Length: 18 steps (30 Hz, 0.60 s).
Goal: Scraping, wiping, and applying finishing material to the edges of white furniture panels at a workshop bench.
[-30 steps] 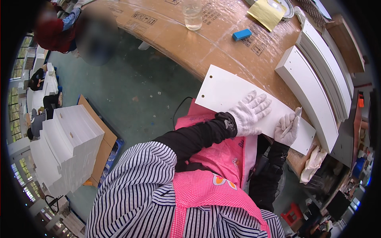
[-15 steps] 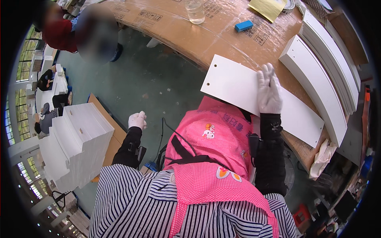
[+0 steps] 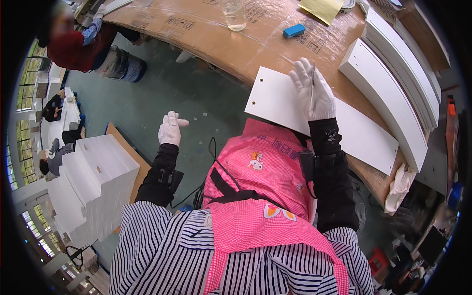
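A long flat white board (image 3: 272, 96) lies across the near edge of the covered table, with two small brass-coloured holes at its left end. My right hand (image 3: 314, 93), in a white glove, is over the board's middle, fingers stretched and holding nothing. Whether its palm edge touches the board I cannot tell. Away from the table, above the floor, is my gloved left hand (image 3: 170, 129). Its fingers point forward with the thumb held apart, and nothing is in it.
Curved white panels (image 3: 388, 96) stand along the table's right side. A blue block (image 3: 294, 31), a glass of clear liquid (image 3: 233, 14) and yellow paper (image 3: 322, 9) lie farther back. Stacked white panels (image 3: 101, 179) rise at left. A person in dark red (image 3: 73, 49) sits beyond the table's left end.
My left hand has moved forward, its curled fingers now straightened and thumb out. My right hand has slid left and forward over the board, fingers spreading. The whole view has shifted slightly.
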Available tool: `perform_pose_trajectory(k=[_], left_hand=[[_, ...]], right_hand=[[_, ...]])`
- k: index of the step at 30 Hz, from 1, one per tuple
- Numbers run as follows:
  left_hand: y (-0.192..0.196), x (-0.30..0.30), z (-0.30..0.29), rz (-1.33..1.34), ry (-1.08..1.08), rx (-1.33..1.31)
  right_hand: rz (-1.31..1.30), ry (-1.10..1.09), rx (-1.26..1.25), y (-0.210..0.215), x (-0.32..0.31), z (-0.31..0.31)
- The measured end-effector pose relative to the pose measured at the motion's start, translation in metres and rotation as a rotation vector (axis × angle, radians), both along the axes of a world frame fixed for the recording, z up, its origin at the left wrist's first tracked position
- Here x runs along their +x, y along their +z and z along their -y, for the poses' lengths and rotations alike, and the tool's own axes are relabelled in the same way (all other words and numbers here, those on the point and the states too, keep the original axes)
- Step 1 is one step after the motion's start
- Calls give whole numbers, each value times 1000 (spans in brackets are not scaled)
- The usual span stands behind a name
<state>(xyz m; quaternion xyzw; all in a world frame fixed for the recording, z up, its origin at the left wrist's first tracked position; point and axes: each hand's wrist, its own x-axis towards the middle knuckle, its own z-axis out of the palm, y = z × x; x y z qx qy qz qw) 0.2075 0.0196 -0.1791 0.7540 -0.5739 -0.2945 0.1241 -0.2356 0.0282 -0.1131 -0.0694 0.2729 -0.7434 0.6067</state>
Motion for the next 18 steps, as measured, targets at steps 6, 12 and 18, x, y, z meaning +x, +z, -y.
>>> perform_pose_trajectory(k=[6, 12, 18], left_hand=[[-13, -93, 36, -690, 167, -208], [0, -184, 25, -843, 231, 438], [25, -213, 32, -765, -156, 467]], right_hand=[[-28, 352, -93, -27, 96, -7], [143, 389, -176, -49, 41, -68], [-272, -619, -25, -41, -228, -235]])
